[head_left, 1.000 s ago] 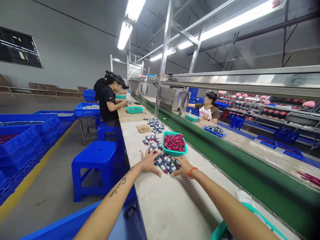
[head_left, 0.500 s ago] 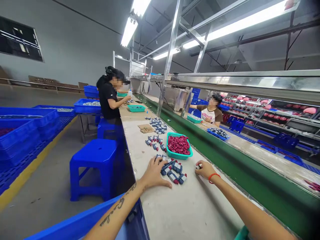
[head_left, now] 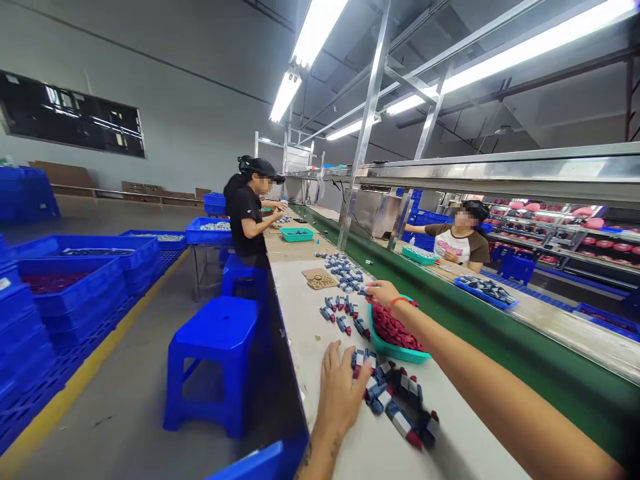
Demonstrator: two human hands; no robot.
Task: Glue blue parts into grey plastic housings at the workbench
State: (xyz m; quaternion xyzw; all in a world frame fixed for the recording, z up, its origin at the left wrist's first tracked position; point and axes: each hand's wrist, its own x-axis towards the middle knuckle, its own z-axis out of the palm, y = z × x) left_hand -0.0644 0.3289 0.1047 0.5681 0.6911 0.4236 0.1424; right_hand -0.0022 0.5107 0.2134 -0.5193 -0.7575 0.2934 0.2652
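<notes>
**Sorting small parts beside the teal basket**

Parts (head_left: 393, 400) lie clustered on the tabletop (head_left: 310, 347) just nearer than the teal basket (head_left: 400, 350). Left hand (head_left: 343, 390) rests flat and open against them, gripping nothing. Right hand (head_left: 383, 292) reaches beyond the basket, fingers curled; whether it holds a piece, I cannot tell. Gathering seems underway; next calls for a fingertip pinch.

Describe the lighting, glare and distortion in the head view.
Head view: ceiling tube lights are blown out to white and glare streaks the steel shelf. Wide-angle stretch bends the worktable and swells the right forearm at the frame edge. The left hand and the small parts beside it are evenly lit, with only soft shadows.
</notes>
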